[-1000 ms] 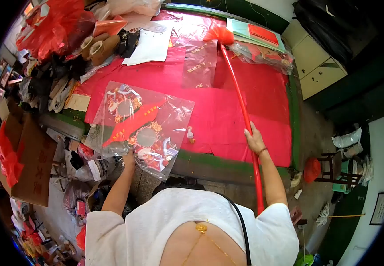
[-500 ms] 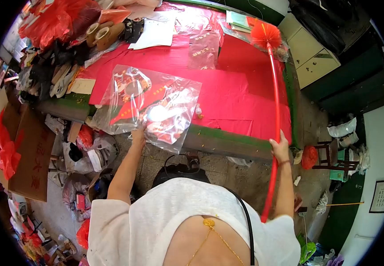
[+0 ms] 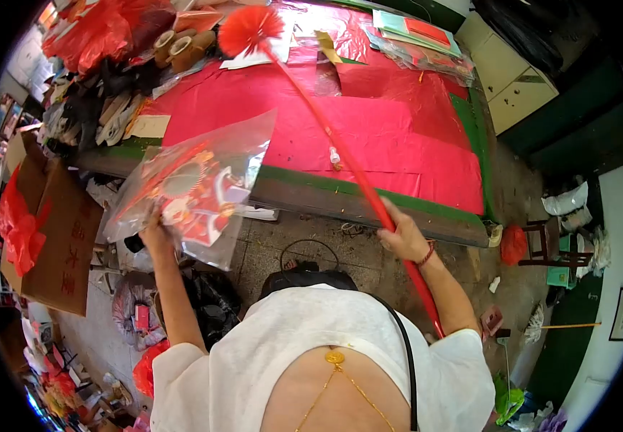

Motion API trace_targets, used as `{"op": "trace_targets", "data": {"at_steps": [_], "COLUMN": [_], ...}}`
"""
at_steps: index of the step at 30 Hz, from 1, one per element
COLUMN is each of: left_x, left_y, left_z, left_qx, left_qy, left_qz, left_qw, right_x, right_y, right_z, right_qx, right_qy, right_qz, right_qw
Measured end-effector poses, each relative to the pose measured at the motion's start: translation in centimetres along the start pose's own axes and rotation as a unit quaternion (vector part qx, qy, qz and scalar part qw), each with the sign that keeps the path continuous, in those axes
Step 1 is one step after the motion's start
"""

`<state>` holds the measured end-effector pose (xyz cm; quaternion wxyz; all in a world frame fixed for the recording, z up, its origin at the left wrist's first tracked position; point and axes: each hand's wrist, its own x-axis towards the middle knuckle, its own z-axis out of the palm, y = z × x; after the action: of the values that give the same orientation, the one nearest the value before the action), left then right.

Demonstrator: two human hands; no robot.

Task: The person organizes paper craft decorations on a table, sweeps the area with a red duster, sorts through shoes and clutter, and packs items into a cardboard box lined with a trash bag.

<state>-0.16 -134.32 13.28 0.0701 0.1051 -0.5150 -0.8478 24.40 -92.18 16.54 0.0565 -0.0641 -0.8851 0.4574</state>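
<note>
My left hand [image 3: 154, 236] grips the lower edge of a clear plastic bag [image 3: 257, 137] holding red, orange and white printed cut-outs [image 3: 185, 180]. The bag is held up at the near left edge of the table. My right hand [image 3: 403, 234] is wrapped round the red pole [image 3: 347, 162] of a long-handled duster. Its round, red bristle head [image 3: 251, 32] is over the far left part of the table, in front of white papers. The pole slants across the table, and its lower end comes close to my right arm.
A red cover [image 3: 369, 137] lies on the green-edged table [image 3: 311, 193]. Tan boots [image 3: 182, 52] and other shoes are piled at left, papers [image 3: 416, 32] at far right. A cardboard box [image 3: 59, 237] stands left, a wooden chair [image 3: 552, 245] right. Bags crowd the floor at left.
The duster head has swung from the table's far right to its far left. The bag has moved left and tilted. A yellowish strip now sticks up at the back of the red cover.
</note>
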Motion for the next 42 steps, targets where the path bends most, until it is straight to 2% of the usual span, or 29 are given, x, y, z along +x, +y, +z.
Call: {"op": "trace_targets", "data": {"at_steps": [1,3,4,6,10,12,14,16,17,19,24,26,28,29,32,34,36,37,38,40,41,42], "left_x": [-0.6,-2.0,-3.3,-6.5,-11.2,-12.1,-13.0,-13.7,-14.2,-14.8,-17.6,-18.3,-18.1,-19.8,-21.2,-21.9,-20.7,-19.1,-19.3,-20.2,-16.3,-17.1], "left_y": [1.2,3.1,3.8,6.5,8.8,8.9,8.9,9.0,9.1,9.0,9.9,9.5,8.4,8.5,7.4,7.0,6.2,5.5,5.3,4.9,3.6,3.7], "left_z": [-1.5,-4.7,-5.9,-7.1,-8.1,-8.5,-8.3,-7.9,-7.4,-5.8,-2.5,-4.9,-8.1,-6.6,-4.9,-3.6,-4.2,-6.1,-4.6,-0.3,-4.2,-2.2], "left_qx": [0.004,0.032,0.032,0.065,0.051,0.06,0.061,0.074,0.086,0.067,-0.048,-0.018,-0.019,-0.032,-0.025,-0.015,0.009,-0.045,-0.041,-0.037,-0.048,-0.048], "left_qy": [0.014,0.064,0.074,0.091,0.141,0.149,0.236,0.271,0.304,0.301,0.294,0.281,0.245,0.185,0.239,0.225,0.244,0.189,0.19,0.22,0.201,0.197], "left_qz": [0.011,0.059,0.065,0.129,0.183,0.2,0.224,0.218,0.211,0.23,0.231,0.207,0.191,0.195,0.193,0.194,0.181,0.167,0.166,0.196,0.216,0.214], "left_qw": [1.0,0.996,0.995,0.985,0.972,0.967,0.944,0.935,0.925,0.923,0.926,0.937,0.95,0.963,0.951,0.955,0.953,0.967,0.967,0.955,0.954,0.956], "right_x": [1.1,3.2,4.3,6.3,6.7,3.1,-1.9,-6.0,-7.0,-8.4,-10.2,-11.3,-13.1,-14.1,-18.0,-21.4,-24.8,-26.7,-28.6,-30.5,-30.7,-30.8], "right_y": [0.3,0.8,1.3,2.5,9.2,9.9,9.3,6.9,6.8,6.7,3.4,4.0,4.7,4.7,6.3,7.0,7.7,8.1,9.9,8.9,8.2,7.5], "right_z": [-0.6,-2.4,-3.2,-4.5,-2.5,0.2,2.0,2.1,2.1,1.5,-1.3,-3.6,-6.6,-8.2,-12.4,-14.5,-15.4,-15.7,-15.0,-13.1,-12.3,-11.6], "right_qx": [-0.064,-0.059,-0.058,-0.027,-0.041,-0.122,-0.076,-0.021,-0.016,0.108,0.12,0.071,0.046,0.058,0.045,0.069,0.055,0.043,0.05,0.055,0.085,0.114], "right_qy": [0.035,0.041,0.033,0.057,0.09,0.047,0.01,-0.071,-0.071,-0.253,-0.289,-0.186,-0.109,-0.082,0.013,0.059,0.049,0.04,0.035,0.027,0.0,-0.024], "right_qz": [-0.05,0.065,0.056,0.139,0.132,0.129,0.069,-0.029,-0.025,-0.034,-0.045,-0.07,-0.006,0.032,0.089,0.144,0.176,0.209,0.187,0.148,0.163,0.177], "right_qw": [0.996,0.995,0.996,0.988,0.986,0.983,0.995,0.997,0.997,0.961,0.949,0.977,0.993,0.994,0.995,0.985,0.982,0.976,0.98,0.987,0.983,0.977]}}
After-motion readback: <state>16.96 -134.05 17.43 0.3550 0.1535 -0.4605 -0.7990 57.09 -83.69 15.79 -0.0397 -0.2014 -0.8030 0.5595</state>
